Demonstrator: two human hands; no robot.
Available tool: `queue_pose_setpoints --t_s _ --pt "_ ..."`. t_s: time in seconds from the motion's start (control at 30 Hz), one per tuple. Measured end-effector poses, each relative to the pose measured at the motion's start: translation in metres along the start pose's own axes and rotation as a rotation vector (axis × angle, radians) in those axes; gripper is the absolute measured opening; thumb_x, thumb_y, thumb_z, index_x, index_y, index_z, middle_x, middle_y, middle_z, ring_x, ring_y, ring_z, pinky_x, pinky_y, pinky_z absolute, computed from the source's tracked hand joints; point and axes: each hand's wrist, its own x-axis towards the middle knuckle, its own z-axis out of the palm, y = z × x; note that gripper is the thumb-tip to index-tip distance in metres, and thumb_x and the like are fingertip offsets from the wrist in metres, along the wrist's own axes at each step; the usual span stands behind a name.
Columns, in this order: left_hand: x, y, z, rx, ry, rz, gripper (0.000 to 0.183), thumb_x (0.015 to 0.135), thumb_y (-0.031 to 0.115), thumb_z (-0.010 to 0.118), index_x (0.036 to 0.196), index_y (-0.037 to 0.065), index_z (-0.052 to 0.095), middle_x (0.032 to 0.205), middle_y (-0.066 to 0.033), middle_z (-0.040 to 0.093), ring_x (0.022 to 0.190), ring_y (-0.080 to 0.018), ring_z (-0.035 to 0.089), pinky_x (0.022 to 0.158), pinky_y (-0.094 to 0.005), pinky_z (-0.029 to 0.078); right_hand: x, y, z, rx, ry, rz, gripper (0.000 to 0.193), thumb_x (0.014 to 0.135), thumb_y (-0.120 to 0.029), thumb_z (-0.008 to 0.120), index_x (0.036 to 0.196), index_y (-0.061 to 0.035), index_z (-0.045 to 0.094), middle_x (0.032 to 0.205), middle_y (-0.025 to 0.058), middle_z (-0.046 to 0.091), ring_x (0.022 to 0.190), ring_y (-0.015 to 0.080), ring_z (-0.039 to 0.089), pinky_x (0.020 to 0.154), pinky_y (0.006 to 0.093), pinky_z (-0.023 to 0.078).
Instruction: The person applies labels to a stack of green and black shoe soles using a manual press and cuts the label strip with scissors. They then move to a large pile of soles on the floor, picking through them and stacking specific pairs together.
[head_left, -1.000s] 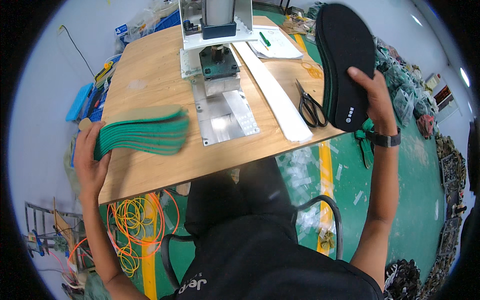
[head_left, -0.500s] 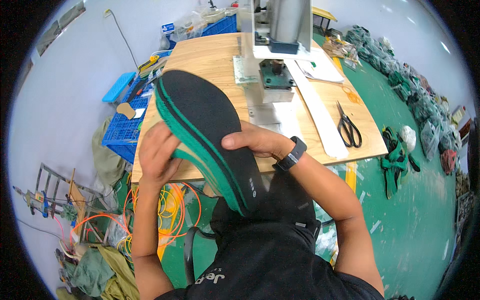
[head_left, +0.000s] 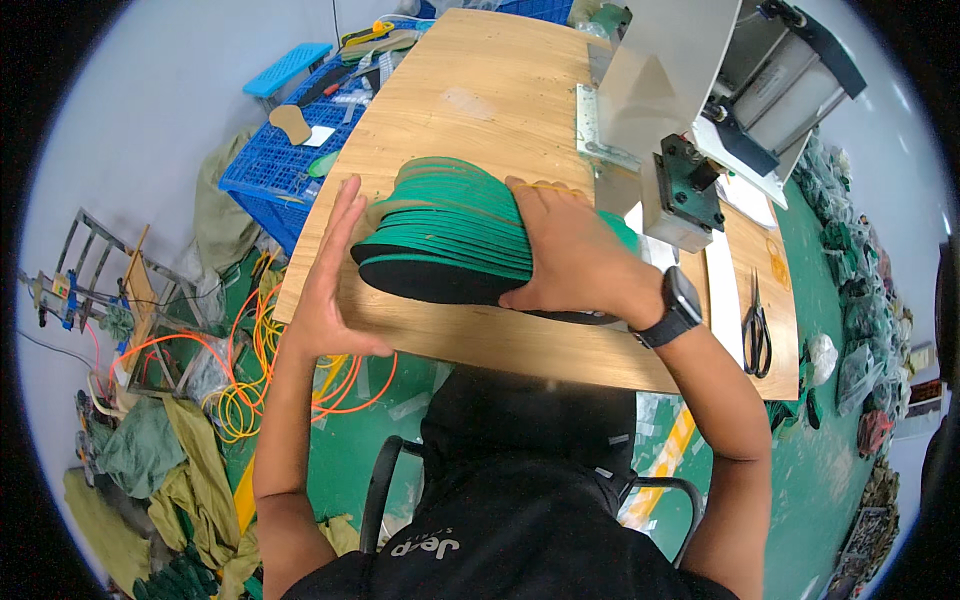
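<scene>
left hand: fingers open and spread beside the insole stack, contact uncertain. right hand: gripping the stack toward its right end, thumb on the near side. the stack seemingly rests on the table; gathering looks done, but left edges are stepped, not yet flush. beyond: black scissors, then the press.
</scene>
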Motion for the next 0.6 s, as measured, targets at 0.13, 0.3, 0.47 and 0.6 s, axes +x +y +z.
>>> queue_pose_setpoints --t_s 0.13,0.3,0.47,0.6 --pt "0.016 0.002 0.027 0.302 -0.065 -0.040 0.123 0.048 0.039 0.085 0.146 0.007 0.017 0.152 -0.0198 0.012 0.141 -0.0352 0.010 0.112 -0.0451 0.012 0.006 0.002 0.015 0.027 0.202 -0.155 0.105 0.057 -0.037 0.082 0.134 0.0106 0.028 0.122 0.0309 0.045 0.116 0.0431 0.043 0.102 0.0396 0.033" --pt "0.029 -0.003 0.007 0.320 0.022 -0.070 0.128 0.043 0.031 0.087 0.146 0.007 0.015 0.152 -0.0180 0.010 0.141 -0.0344 0.008 0.113 -0.0452 0.011 0.009 0.004 0.003 0.101 0.117 -0.192 0.105 0.056 -0.034 0.082 0.133 0.0110 0.028 0.123 0.0293 0.045 0.117 0.0426 0.042 0.103 0.0403 0.031" --pt "0.024 0.002 0.018 0.002 -0.117 -0.260 0.124 0.046 0.025 0.087 0.146 0.008 0.015 0.149 -0.0216 0.017 0.138 -0.0363 0.019 0.112 -0.0412 0.020 0.004 -0.007 0.010 0.085 0.181 -0.273 0.101 0.058 -0.031 0.081 0.134 0.0094 0.028 0.120 0.0286 0.047 0.114 0.0405 0.045 0.100 0.0400 0.035" --pt "0.019 0.010 0.014 0.058 -0.132 -0.212 0.118 0.048 0.024 0.086 0.145 0.008 0.020 0.143 -0.0205 0.028 0.132 -0.0356 0.030 0.110 -0.0408 0.025 0.007 -0.015 0.002 0.087 0.005 -0.222 0.102 0.058 -0.029 0.080 0.136 0.0086 0.026 0.120 0.0291 0.047 0.115 0.0405 0.045 0.098 0.0394 0.038"
